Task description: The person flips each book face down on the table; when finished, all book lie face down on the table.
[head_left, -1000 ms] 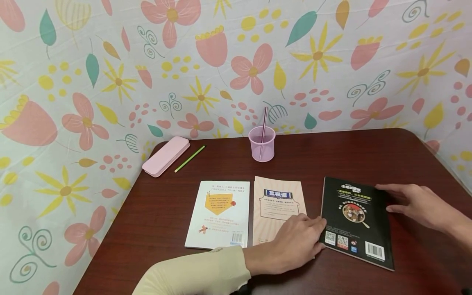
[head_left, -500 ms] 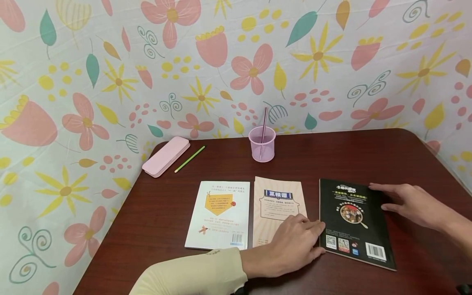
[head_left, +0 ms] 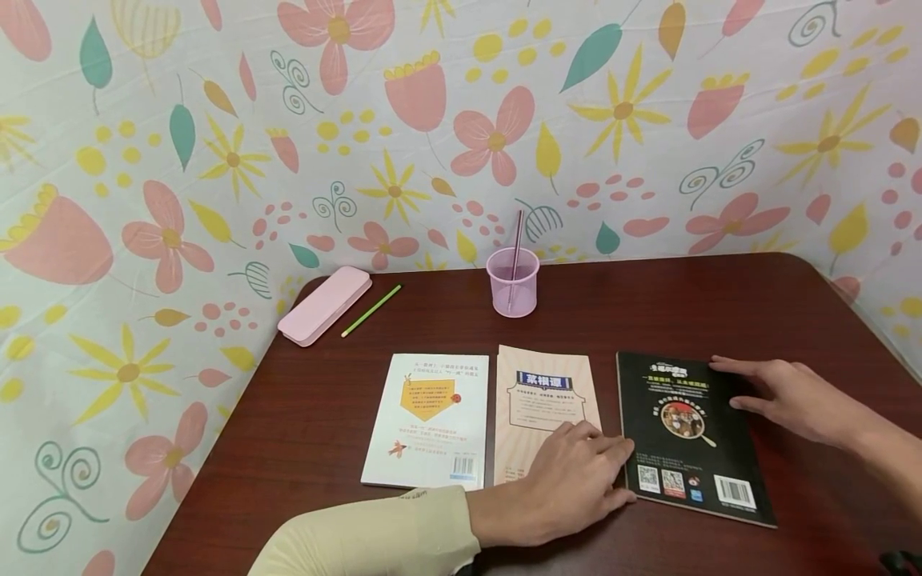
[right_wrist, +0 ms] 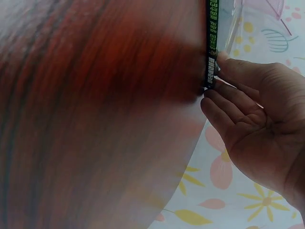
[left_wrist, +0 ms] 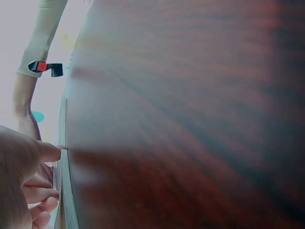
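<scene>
A black book with a round picture, QR codes and a barcode lies flat on the table. My right hand touches its right edge, thumb and fingers extended; in the right wrist view the fingertips meet the book's spine. At its left edge my left hand rests, fingertips against that side and the palm over the lower part of a beige book, which it partly hides. Left of these lies a white book with a yellow badge. The left wrist view catches the left hand beside a book's edge.
Behind the books stands a pink mesh pen cup with a pencil in it. A pink pencil case and a green pencil lie at the back left. The dark wooden table meets a flower-patterned wall covering.
The black book has slid left and straightened slightly, closer to the beige book. My right hand has moved left with it; my left hand has stayed almost in place.
</scene>
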Tool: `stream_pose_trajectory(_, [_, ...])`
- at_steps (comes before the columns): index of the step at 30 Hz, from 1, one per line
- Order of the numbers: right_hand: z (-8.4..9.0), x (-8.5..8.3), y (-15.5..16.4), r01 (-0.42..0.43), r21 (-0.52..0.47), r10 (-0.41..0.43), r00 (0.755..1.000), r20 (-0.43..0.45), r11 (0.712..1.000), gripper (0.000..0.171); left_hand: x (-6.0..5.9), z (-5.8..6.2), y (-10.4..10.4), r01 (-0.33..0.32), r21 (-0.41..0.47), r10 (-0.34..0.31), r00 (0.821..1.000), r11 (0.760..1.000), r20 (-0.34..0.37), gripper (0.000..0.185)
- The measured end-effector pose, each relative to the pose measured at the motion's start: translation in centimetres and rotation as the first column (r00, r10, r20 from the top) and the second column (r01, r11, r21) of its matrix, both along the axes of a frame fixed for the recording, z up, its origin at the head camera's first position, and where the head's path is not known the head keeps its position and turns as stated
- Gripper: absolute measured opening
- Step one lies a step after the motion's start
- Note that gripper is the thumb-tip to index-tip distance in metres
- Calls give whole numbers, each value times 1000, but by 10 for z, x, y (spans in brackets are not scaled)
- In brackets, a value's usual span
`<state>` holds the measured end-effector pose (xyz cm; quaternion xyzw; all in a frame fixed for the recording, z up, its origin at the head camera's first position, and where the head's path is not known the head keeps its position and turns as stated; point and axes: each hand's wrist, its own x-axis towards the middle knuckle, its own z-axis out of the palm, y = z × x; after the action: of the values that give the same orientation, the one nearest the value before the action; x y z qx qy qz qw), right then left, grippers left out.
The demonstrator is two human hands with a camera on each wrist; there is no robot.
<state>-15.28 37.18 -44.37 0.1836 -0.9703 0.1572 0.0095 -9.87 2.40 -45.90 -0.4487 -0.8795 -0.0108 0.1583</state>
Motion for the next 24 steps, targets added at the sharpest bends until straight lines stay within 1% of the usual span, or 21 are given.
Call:
stream_pose_trajectory(4, [-1, -1, -1, -2, 11, 2, 1000, -26, 1000, 61, 2, 1, -1, 6, -3, -6, 1000, 1000, -3, 58])
stream_pose_trajectory(12, [-3, -7, -1, -9, -22, 9, 1000, 6, 1000, 64, 5, 1, -2, -26, -30, 25, 1000, 999, -9, 59])
stream_pose_trajectory(14, [-4, -7, -1, -7, -37, 7, 1000, -8, 999, 64, 5, 0, -1, -34, -32, 33, 999, 999, -10, 59])
stream_pose_trajectory(19, [-7, -9, 0, -15, -108, 13, 1000, -22, 994, 64, 7, 0, -2, -44, -33, 44, 999, 998, -20, 59])
stream_pose_trajectory(24, [-8, -12, -1, -15, -197, 19, 1000, 20, 980, 64, 7, 1, -2, -54, -39, 53, 998, 998, -23, 60])
